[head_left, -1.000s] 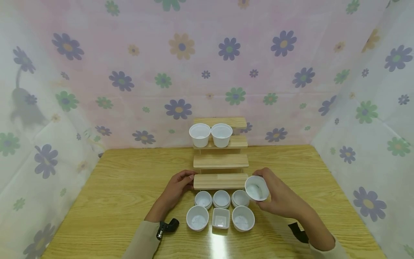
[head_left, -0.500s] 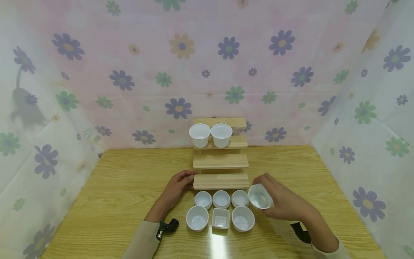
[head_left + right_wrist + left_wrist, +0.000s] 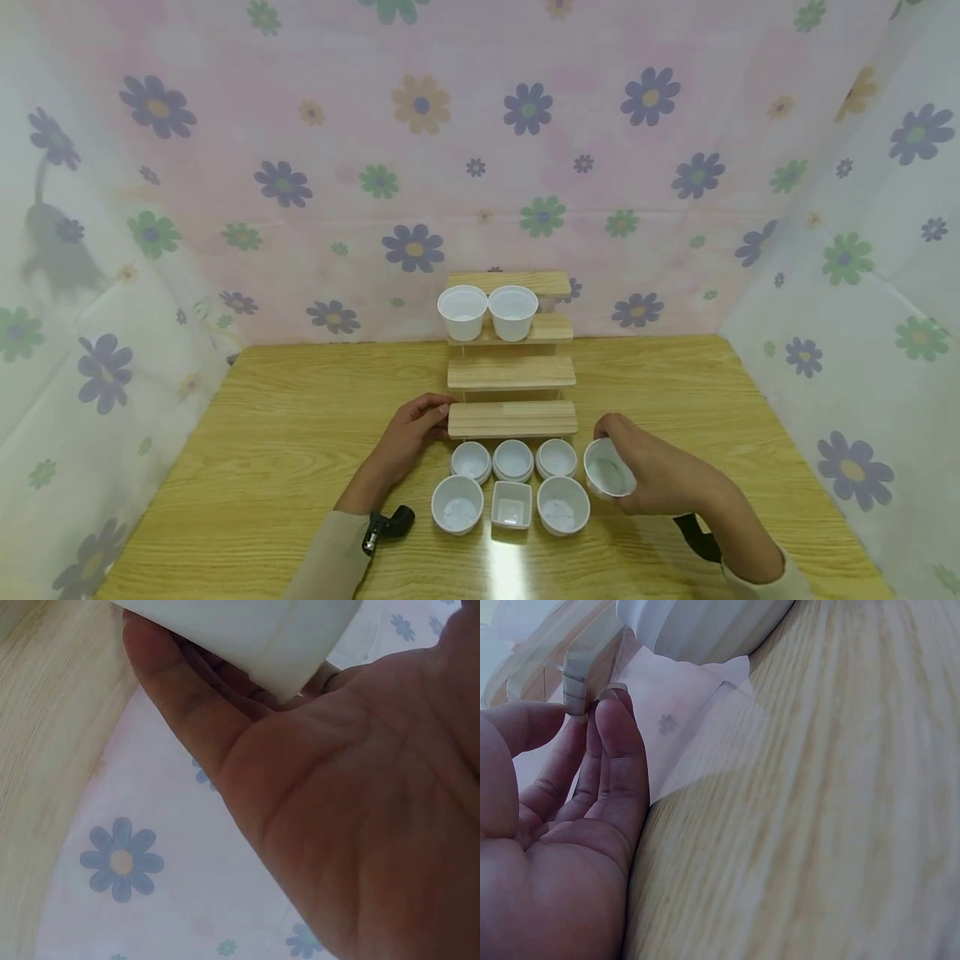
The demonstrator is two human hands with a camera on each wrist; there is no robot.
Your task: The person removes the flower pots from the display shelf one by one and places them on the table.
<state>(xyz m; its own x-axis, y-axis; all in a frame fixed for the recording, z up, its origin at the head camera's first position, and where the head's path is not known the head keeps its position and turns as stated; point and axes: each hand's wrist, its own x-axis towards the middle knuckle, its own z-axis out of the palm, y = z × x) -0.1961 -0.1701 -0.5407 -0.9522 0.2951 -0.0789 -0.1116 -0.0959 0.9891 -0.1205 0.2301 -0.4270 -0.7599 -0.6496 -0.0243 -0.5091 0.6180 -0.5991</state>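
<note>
My right hand (image 3: 660, 477) grips a white plastic cup (image 3: 609, 469) to the right of the small tubs; in the right wrist view the cup's pale wall (image 3: 262, 637) lies against the fingers. With its thumb and fingertips, my left hand (image 3: 408, 437) pinches the left end of the lowest board of a stepped wooden display stand (image 3: 512, 419). The left wrist view shows that board's end (image 3: 589, 664) between thumb and fingers. Two white cups (image 3: 462, 312) stand side by side on an upper step of the stand.
In front of the stand sits a row of three small round tubs (image 3: 513, 460). Nearer the front are two round cups (image 3: 457, 505), (image 3: 564, 505) with a square tub (image 3: 512, 505) between them. Flowered cloth (image 3: 420, 183) surrounds the wooden table (image 3: 315, 400).
My right hand has moved down and slightly right with the cup, away from the stand's lowest board. The left hand keeps its place at the stand.
</note>
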